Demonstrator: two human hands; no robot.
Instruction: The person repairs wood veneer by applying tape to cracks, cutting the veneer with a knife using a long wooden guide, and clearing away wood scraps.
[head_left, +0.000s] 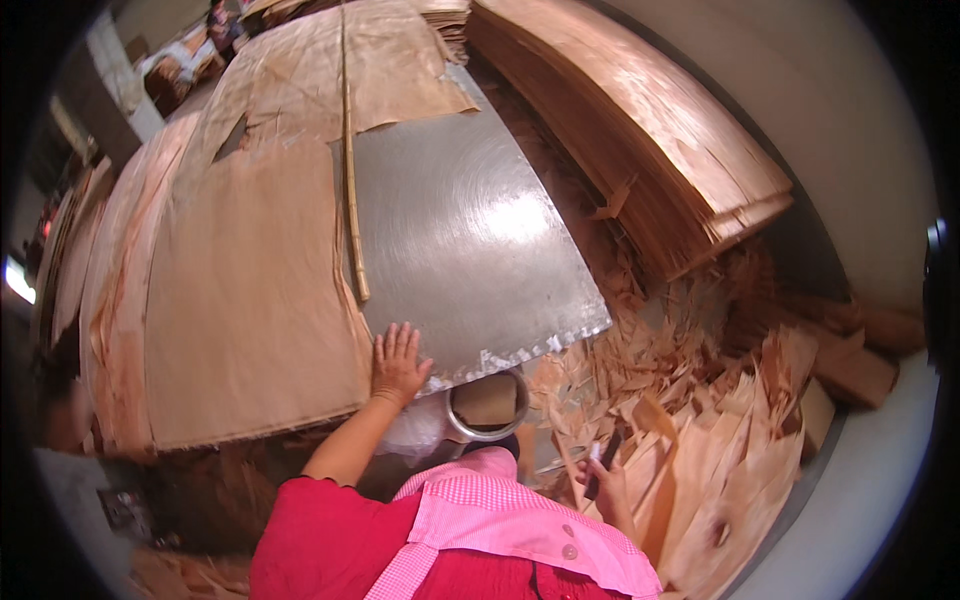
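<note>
My left hand lies flat, fingers spread, at the near edge between a tan veneer sheet and a grey metal board. A long bamboo stick runs along the seam between them. At the lower right, my right hand is closed on a dark, flat tool, perhaps a knife, over torn veneer scraps. A round metal container and a pale plastic bag sit under the board's near edge.
A thick veneer stack runs along the right beside a pale wall. More upper sheets cover the board's far part, and pink veneer sheets lie at left. A person is at the far back, near a pillar.
</note>
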